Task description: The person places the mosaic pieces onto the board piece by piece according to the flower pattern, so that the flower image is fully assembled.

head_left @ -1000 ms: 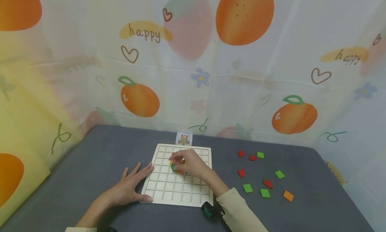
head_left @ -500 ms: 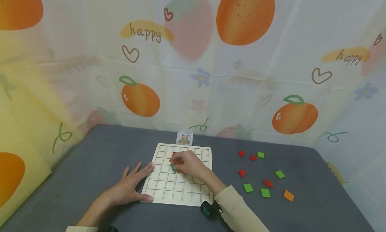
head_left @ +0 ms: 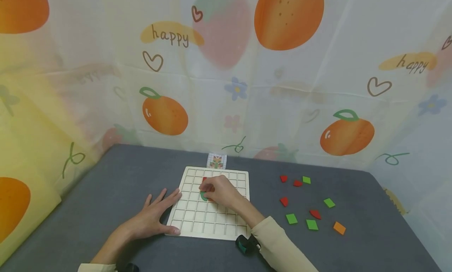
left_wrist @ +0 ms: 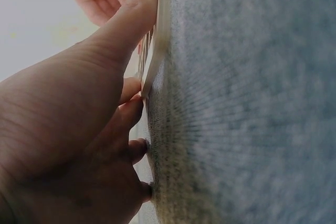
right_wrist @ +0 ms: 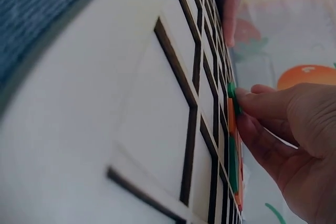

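A pale wooden grid board (head_left: 197, 227) lies on the table. My right hand (head_left: 222, 191) is over its middle, and its thumb and fingertips pinch a small green piece (right_wrist: 234, 98) at the board's surface. The piece's outline is partly covered by the fingers; in the head view the green piece (head_left: 203, 196) looks curved. Orange, green and red pieces (right_wrist: 232, 163) sit in the grid beside it, mostly hidden by the hand in the head view. My left hand (head_left: 152, 217) has its fingers spread and touches the board's left edge with thumb and fingertips.
Right of the board several loose tiles lie scattered: red ones (head_left: 315, 214), green ones (head_left: 312, 225) and an orange one (head_left: 339, 228). A small card with a coloured grid pattern (head_left: 216, 161) lies behind the board. A fruit-print cloth (head_left: 233, 119) hangs along the table's back.
The view has shifted very slightly. Both hands keep nearly the same place on the board, the right one still at the green piece.
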Tool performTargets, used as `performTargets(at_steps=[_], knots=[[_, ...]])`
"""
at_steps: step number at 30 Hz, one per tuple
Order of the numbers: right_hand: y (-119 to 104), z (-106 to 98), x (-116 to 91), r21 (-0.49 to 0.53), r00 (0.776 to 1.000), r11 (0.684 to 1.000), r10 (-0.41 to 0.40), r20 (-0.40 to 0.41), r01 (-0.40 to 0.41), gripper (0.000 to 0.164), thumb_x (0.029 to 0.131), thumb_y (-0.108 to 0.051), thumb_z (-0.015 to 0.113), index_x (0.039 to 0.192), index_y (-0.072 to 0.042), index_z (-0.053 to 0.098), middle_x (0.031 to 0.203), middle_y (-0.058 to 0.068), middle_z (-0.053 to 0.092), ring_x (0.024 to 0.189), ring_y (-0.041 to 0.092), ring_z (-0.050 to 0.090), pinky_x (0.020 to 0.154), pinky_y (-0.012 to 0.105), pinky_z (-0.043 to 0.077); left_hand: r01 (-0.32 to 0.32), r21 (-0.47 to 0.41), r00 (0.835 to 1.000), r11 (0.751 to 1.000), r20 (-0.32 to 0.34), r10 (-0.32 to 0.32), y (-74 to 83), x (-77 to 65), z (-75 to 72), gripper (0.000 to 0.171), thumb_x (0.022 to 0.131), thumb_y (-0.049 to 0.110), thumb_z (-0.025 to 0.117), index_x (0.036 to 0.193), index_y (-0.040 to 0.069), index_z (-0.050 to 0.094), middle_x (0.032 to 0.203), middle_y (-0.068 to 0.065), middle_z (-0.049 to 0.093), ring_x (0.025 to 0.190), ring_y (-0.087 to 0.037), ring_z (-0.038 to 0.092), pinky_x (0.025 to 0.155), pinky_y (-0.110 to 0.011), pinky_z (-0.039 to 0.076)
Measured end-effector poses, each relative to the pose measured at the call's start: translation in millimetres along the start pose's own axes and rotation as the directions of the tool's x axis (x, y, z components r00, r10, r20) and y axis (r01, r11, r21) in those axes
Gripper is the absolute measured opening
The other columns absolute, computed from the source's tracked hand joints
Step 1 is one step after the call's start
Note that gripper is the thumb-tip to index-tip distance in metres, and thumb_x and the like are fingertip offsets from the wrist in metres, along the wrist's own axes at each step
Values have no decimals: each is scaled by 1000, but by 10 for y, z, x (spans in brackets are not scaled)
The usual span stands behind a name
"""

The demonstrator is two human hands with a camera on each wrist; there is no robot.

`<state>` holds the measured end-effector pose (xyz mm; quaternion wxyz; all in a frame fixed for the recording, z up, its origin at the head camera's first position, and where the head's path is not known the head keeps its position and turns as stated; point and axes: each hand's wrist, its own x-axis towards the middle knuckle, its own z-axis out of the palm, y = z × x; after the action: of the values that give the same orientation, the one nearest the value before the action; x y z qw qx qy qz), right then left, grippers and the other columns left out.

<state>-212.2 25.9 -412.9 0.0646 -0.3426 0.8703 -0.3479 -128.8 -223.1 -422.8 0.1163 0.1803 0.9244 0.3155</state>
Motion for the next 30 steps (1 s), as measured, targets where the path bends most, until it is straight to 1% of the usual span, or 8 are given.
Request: performTargets(at_steps=[6, 10, 15, 20, 25, 30], knots=[[-1, 3, -4, 21, 999, 999, 33, 0, -33, 15, 87, -5, 73, 102, -6, 73, 91, 2, 72, 80, 6, 63, 73, 18, 50, 1, -2, 1000, 1000, 4, -1, -10, 2, 6, 108, 68, 52, 82, 154, 10, 33, 161, -14, 23, 145, -51, 4, 105, -72, -8], [14, -16, -1, 24, 999, 999, 30, 21, -30, 16, 87, -3, 72, 103, -5, 72, 91, 1, 72, 81, 6, 63, 73, 18, 50, 9, 0, 1000, 1000, 7, -9, -9, 16, 7, 108, 68, 54, 81, 154, 11, 32, 161, -13, 22, 146, -49, 4, 106, -71, -8], [19, -35, 16, 34, 999, 999, 24, 40, -25, 16, 87, -1, 72, 102, -3, 72, 90, 3, 71, 81, 9, 65, 72, 18, 51, -2, -8, 1000, 1000, 6, 2, -1, 18, 4, 108, 68, 52, 82, 154, 11, 32, 161, -13, 22, 145, -50, 3, 106, -71, -9], [17, -51, 13, 11, 999, 1000, 12, 44, -12, 15, 89, -1, 70, 103, -5, 72, 92, 3, 72, 81, 8, 64, 73, 18, 51, -5, -9, 1000, 1000, 4, 5, 0, 4, 4, 107, 68, 52, 82, 154, 10, 33, 161, -14, 23, 145, -51, 4, 105, -72, -8], [29, -143, -49, -23, 1000, 1000, 15, 21, -15, 18, 90, -4, 69, 107, -7, 73, 93, 0, 72, 84, 8, 63, 74, 20, 51, 0, -1, 1000, 1000, -3, 0, -3, 3, 11, 108, 67, 54, 82, 153, 10, 33, 161, -14, 23, 145, -50, 5, 106, -71, -8], [85, -285, -148, -44, 1000, 999, 28, 10, -27, 20, 92, -7, 67, 112, -7, 72, 96, 1, 71, 88, 12, 64, 76, 25, 52, 1, -2, 1000, 1000, -4, -1, -2, 10, 12, 109, 66, 54, 83, 153, 9, 34, 161, -14, 23, 145, -50, 5, 106, -71, -8]])
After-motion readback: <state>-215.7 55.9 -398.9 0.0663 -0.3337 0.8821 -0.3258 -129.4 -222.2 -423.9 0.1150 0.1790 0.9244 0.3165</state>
